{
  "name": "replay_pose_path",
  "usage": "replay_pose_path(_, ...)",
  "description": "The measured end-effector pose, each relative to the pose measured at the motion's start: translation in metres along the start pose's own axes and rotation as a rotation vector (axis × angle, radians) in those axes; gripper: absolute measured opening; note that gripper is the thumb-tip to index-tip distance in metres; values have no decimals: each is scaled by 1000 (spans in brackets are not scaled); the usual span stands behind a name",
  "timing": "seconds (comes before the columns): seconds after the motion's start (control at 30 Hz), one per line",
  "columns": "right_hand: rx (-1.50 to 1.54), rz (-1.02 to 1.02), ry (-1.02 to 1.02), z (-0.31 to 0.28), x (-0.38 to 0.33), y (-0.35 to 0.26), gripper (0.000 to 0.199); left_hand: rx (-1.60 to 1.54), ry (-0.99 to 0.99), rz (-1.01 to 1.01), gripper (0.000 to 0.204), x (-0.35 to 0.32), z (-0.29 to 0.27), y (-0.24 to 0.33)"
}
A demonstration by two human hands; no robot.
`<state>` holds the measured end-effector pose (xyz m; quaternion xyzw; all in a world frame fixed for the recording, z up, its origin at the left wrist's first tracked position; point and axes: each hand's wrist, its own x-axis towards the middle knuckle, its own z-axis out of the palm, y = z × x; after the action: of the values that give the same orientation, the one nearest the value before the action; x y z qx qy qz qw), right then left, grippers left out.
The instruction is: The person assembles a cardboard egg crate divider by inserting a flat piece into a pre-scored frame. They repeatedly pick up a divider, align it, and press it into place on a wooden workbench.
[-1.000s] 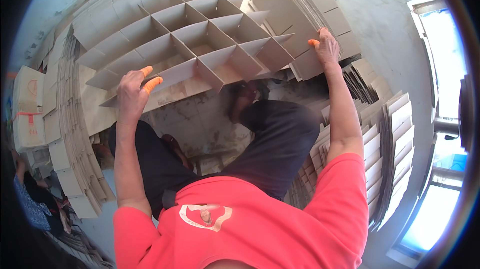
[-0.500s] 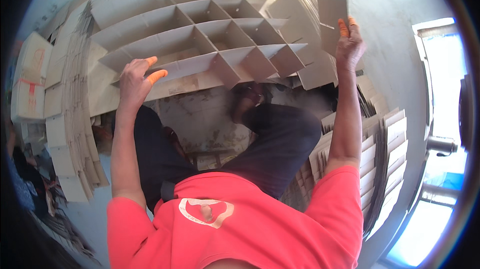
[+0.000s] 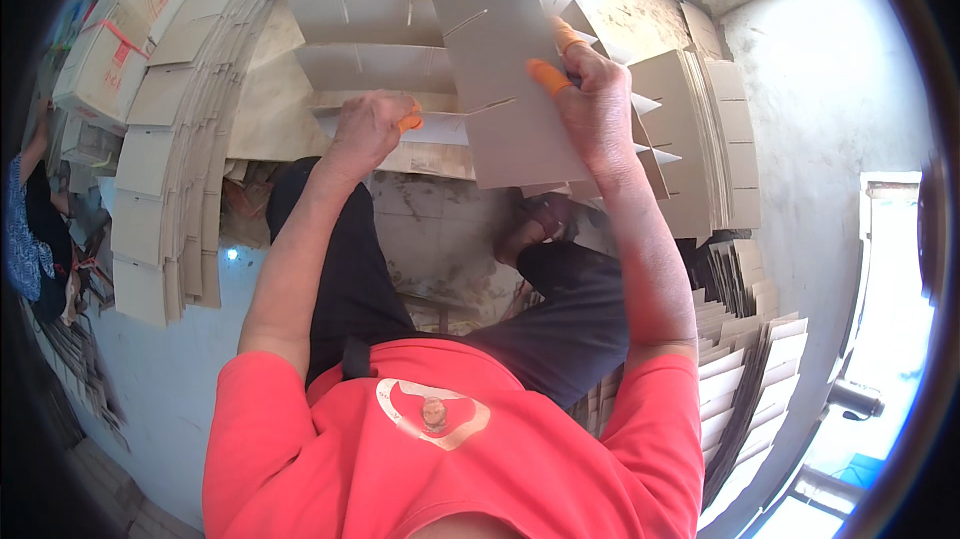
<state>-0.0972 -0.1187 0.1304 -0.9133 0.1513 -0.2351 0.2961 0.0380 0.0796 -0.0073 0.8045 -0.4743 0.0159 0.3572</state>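
The right hand (image 3: 597, 104), its orange-covered thumb and finger pinched on the right edge of a flat, slotted grey-brown cardboard strip (image 3: 492, 64), is the nearer one, the strip lying to its left with its long axis running away and leftward, slots at the left edge. The left hand (image 3: 370, 131), fingers drawn close together, though a grip cannot be told, is by the near left of an upright grey cardboard lattice (image 3: 375, 67), which the strip partly covers. Outward, the pale wooden board (image 3: 262, 131) shows bare at left, its near edge facing the knees across a gap, while a stack of flat cardboard sheets (image 3: 680, 129) bounds the right.
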Motion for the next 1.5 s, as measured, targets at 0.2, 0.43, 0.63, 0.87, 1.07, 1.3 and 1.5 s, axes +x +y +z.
replay_pose_path(0.2,-107,-12,-129,27,7,2,46,63,-9,7,15,1,5,-5)
replay_pose_path(0.43,-71,-59,-280,47,13,8,39,50,-6,9,14,5,1,-1)
replay_pose_path(0.63,-253,-79,-437,73,16,16,30,24,1,6,14,10,2,1)
replay_pose_path(0.87,-104,-109,-306,70,15,15,7,37,-30,-22,16,12,1,3)
replay_pose_path(1.07,-323,-235,-363,73,27,21,10,30,-36,-5,17,18,2,2)
replay_pose_path(1.3,-400,-244,-464,71,25,5,11,7,-15,46,15,15,6,6)
replay_pose_path(1.5,-447,-271,-644,59,14,-6,22,22,-28,29,16,14,7,4)
